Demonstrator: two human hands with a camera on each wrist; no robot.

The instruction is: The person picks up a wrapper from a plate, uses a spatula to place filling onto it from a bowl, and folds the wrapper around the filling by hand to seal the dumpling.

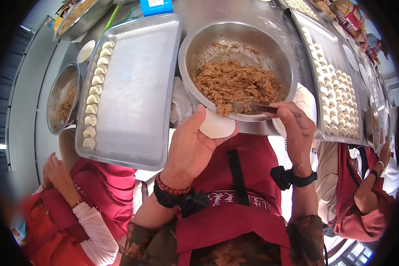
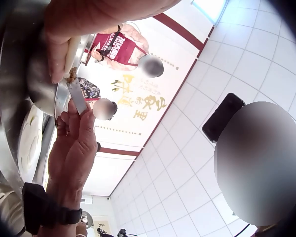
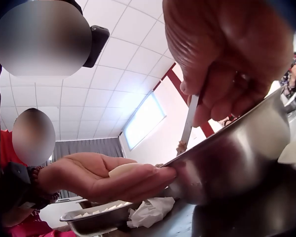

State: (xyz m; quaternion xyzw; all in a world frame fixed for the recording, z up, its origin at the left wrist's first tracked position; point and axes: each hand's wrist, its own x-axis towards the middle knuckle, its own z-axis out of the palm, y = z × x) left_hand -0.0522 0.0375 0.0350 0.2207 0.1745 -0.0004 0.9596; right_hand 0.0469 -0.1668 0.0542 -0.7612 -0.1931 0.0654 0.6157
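Observation:
My left hand [image 1: 191, 144] is palm up in the head view, holding a round white dumpling wrapper [image 1: 218, 125] across its fingers with the thumb at the wrapper's edge. My right hand [image 1: 295, 126] grips a narrow, flat metal spatula [image 1: 261, 108] between thumb and fingers. A lump of brown filling [image 1: 224, 109] clings to the blade's tip, over the near rim of the steel bowl [image 1: 188, 66] and right beside the wrapper. Inside the bowl lies a mass of the same filling [image 1: 235, 80]. From the right wrist view, the wrapper [image 3: 123, 170] sits low beside the bowl's outer wall [image 3: 227, 158].
Left of the bowl, a metal tray [image 1: 137, 84] carries one row of folded dumplings [image 1: 94, 88]. A fuller dumpling tray [image 1: 312, 75] stands at right. Crumpled white cloth or paper [image 1: 180, 102] lies by the bowl. People in red aprons [image 1: 104, 186] sit on both sides.

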